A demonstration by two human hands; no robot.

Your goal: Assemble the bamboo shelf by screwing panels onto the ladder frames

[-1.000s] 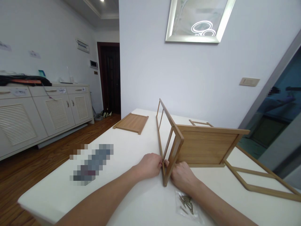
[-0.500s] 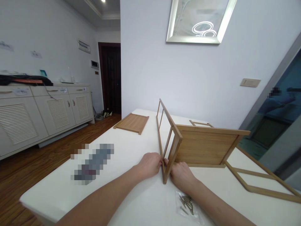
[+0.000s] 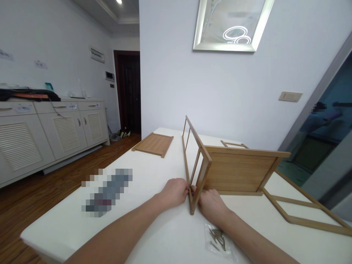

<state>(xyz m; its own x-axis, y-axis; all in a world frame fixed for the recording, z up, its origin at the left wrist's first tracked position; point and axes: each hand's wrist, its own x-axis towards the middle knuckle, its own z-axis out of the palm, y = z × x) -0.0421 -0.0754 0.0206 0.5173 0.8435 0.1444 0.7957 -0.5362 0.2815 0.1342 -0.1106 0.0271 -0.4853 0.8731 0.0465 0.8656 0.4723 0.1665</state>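
Note:
A bamboo side frame (image 3: 198, 161) stands on edge on the white table (image 3: 154, 176), joined to a bamboo shelf panel (image 3: 239, 170) that leans behind it. My left hand (image 3: 173, 192) is closed against the left side of the frame's lower rail. My right hand (image 3: 211, 203) is closed on the rail's right side, fingertips meeting the left hand through the frame. A clear bag of screws (image 3: 218, 236) lies just by my right wrist.
A second bamboo frame (image 3: 302, 211) lies flat at the right. Another shelf panel (image 3: 153, 143) lies at the table's far left. A blurred patch (image 3: 107, 190) covers something on the table. White cabinets (image 3: 52, 128) line the left wall.
The frame's top has tilted slightly; both hands stay at its lower rail.

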